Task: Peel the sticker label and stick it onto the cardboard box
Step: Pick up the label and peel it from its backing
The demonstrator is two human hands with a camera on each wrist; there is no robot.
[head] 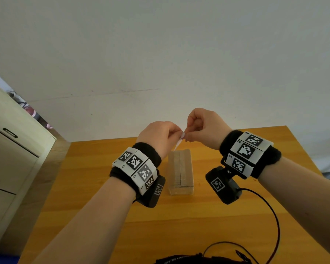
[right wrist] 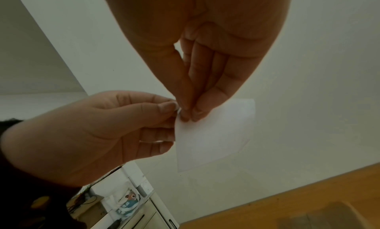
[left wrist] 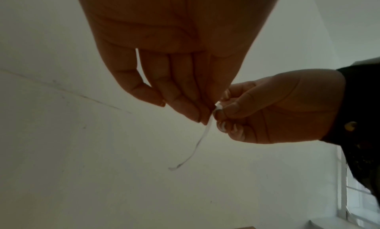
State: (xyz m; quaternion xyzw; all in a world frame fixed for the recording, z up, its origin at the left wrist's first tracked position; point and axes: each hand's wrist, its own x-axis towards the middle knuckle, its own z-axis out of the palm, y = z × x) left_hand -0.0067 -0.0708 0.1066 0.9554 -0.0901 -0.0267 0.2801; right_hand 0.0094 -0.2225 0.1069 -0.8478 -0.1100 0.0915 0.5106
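A small white sticker label sheet [right wrist: 213,135] hangs in the air above the table, seen edge-on in the head view as the label [head: 178,144] and as a thin curved strip, the label [left wrist: 197,144], in the left wrist view. My left hand [head: 160,136] pinches its upper corner from the left. My right hand [head: 200,126] pinches the same corner from the right, fingertips [right wrist: 189,115] touching the left thumb. The long cardboard box [head: 180,171], taped along its top seam, lies on the wooden table [head: 95,187] just below both hands.
A cream cabinet [head: 10,149] with dark handles stands to the left of the table. A white wall rises behind the table's far edge. A thin dark cable [head: 272,214] loops over the table's near right part, beside a black strap [head: 179,260] at the front edge.
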